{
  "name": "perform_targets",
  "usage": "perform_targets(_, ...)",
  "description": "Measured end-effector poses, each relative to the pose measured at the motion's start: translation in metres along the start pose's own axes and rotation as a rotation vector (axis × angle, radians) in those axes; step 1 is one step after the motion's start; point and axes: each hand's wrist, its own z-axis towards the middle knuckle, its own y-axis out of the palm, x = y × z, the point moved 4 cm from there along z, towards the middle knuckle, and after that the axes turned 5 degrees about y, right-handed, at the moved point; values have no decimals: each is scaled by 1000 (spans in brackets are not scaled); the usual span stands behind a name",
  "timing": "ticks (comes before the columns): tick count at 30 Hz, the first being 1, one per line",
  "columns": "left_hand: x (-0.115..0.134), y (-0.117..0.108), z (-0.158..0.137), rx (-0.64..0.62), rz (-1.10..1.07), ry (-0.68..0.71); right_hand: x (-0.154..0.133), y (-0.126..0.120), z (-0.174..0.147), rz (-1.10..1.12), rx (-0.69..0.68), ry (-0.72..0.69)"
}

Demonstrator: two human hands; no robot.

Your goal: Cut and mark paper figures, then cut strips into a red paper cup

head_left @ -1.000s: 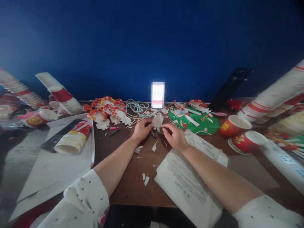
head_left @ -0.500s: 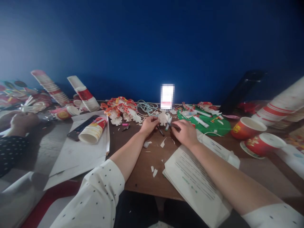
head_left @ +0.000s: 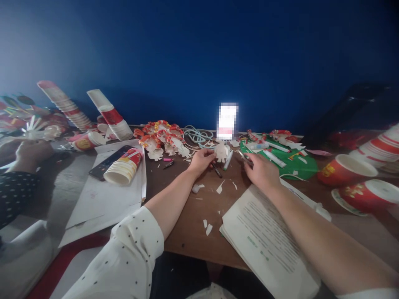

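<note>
- Printed paper [head_left: 264, 236]: rows of dark text plus a green line, too small to read. Lies by the right forearm.
- Screen [head_left: 227, 118] at the blue wall [head_left: 156, 62]: pixelated, content unreadable.
- Red cup [head_left: 333, 176], far right: gold emblem, can't make out any wording.
- Cutout [head_left: 222, 153], pale: on the worktop [head_left: 183, 216] just in front of the screen, between the hands. Long axis runs roughly front to back, lobed end toward the person.
- Left hand [head_left: 202, 162]: fingers pinch the cutout's left edge.
- Right hand [head_left: 262, 168]: thumb and fingers closed round a slim tool [head_left: 242, 154], grey tip aimed at the wall and a bit left. Apart from the cutout; tool type unclear.
- Marker [head_left: 228, 160], white: just right of the cutout, slanted, green end toward the person.
- Pen [head_left: 217, 170], dark: below the left fingertips, near end angled right.
- Cup stack [head_left: 131, 160]: on its side, nested cups, mouth toward the person. Sits on white sheets [head_left: 84, 199], against the phone [head_left: 99, 171].
- Red cup stands upright, mouth up.
- Green disc [head_left: 308, 166]: carries white tubes [head_left: 274, 158] and paper scraps.
</note>
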Motion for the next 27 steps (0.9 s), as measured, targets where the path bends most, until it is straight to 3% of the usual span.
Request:
perform_targets(5, 3, 2, -4, -26, 1, 1, 19, 7, 8, -97, -118, 57)
perform_targets(13, 4, 3, -4, -8, 29, -22, -3, 2, 6, -8, 41, -164)
perform_targets(18, -1, -2, 1, 65, 18, 5, -29, 3, 7, -71, -94, -269)
perform_targets(27, -2, -2, 0, 51, 27, 11, -49, 6, 36, -256, -352, -428)
